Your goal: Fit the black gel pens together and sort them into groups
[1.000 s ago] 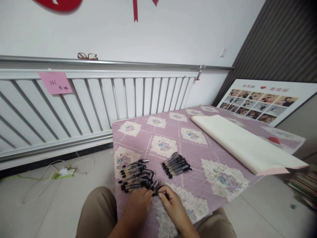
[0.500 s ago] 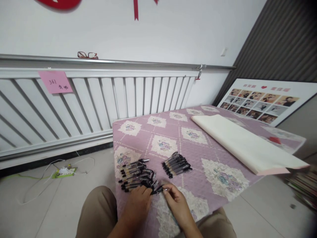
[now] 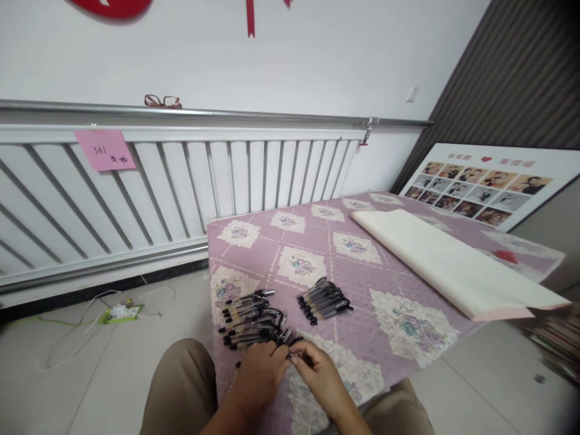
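Both of my hands are together at the near edge of the table. My left hand is closed around a pen, whose dark end sticks out on its left side. With thumb and index finger, my right hand pinches the pen's other end, right beside the left fingertips; the exact part is too small to make out. Just beyond the left hand lies a loose pile of black-capped pens, clear-barrelled and uneven. To its right, a neater row of similar pens lies side by side.
A purple flowered cloth covers the table. A folded cream sheet lies on the right, before a photo board. Behind stands a white radiator with a pink note. On the floor is a power strip.
My right hand has moved slightly left, up against the left fingers. The left hand has shifted a little to the right, and a dark pen end now shows at its left side.
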Demonstrator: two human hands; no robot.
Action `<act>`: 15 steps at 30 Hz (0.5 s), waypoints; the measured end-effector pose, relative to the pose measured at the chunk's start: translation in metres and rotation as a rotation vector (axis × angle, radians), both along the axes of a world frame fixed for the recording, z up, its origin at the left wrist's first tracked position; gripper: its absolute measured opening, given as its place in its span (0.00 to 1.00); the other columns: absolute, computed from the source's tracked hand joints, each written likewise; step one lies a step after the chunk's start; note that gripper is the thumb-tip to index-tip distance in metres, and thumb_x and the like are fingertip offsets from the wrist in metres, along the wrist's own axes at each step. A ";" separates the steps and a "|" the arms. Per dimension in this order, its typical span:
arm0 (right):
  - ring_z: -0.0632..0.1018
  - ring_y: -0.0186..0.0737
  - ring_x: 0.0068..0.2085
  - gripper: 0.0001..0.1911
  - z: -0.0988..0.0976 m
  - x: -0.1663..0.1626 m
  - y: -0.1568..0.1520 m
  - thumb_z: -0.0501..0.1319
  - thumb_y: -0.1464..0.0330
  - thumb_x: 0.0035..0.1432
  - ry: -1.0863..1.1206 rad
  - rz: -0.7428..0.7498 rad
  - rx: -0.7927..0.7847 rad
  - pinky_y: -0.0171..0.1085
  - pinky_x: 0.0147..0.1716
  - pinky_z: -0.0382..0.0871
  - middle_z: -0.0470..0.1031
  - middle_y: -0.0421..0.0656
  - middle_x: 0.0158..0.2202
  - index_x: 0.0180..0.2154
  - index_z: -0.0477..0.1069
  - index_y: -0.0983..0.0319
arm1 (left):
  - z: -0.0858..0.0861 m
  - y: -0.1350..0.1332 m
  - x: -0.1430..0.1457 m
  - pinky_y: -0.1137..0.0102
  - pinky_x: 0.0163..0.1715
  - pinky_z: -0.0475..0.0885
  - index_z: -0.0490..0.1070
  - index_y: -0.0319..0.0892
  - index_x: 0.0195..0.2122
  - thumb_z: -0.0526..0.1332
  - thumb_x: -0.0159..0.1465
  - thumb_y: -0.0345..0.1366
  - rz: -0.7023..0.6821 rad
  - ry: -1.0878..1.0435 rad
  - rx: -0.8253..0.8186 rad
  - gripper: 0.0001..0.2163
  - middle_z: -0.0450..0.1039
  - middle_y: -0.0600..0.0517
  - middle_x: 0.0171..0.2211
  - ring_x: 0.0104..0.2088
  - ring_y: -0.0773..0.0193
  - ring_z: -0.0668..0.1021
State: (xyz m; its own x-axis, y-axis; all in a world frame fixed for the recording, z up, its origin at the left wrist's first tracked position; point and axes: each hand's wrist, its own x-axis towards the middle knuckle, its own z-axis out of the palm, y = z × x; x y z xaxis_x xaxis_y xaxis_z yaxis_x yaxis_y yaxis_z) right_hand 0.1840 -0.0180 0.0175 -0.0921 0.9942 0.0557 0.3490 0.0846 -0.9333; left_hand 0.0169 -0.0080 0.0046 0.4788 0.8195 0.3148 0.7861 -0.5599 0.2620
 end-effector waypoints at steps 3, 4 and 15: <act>0.75 0.39 0.36 0.08 0.001 0.000 -0.001 0.58 0.66 0.56 0.017 -0.002 0.000 0.35 0.38 0.66 0.76 0.41 0.33 0.36 0.73 0.60 | 0.000 0.000 0.002 0.69 0.31 0.62 0.68 0.48 0.40 0.57 0.63 0.31 0.006 -0.017 0.022 0.06 0.71 0.55 0.32 0.32 0.63 0.71; 0.75 0.39 0.36 0.08 0.002 0.000 -0.001 0.58 0.66 0.55 0.011 0.002 0.003 0.35 0.38 0.66 0.76 0.41 0.33 0.35 0.73 0.60 | 0.000 0.000 0.002 0.69 0.31 0.62 0.68 0.47 0.38 0.57 0.62 0.30 0.004 -0.026 0.022 0.05 0.70 0.55 0.31 0.31 0.62 0.71; 0.75 0.42 0.38 0.12 -0.014 0.006 0.002 0.57 0.59 0.57 0.059 -0.378 0.140 0.39 0.40 0.69 0.76 0.45 0.35 0.37 0.72 0.60 | 0.005 0.002 0.000 0.68 0.36 0.63 0.68 0.45 0.31 0.56 0.60 0.27 0.031 -0.030 -0.063 0.06 0.69 0.54 0.32 0.35 0.62 0.70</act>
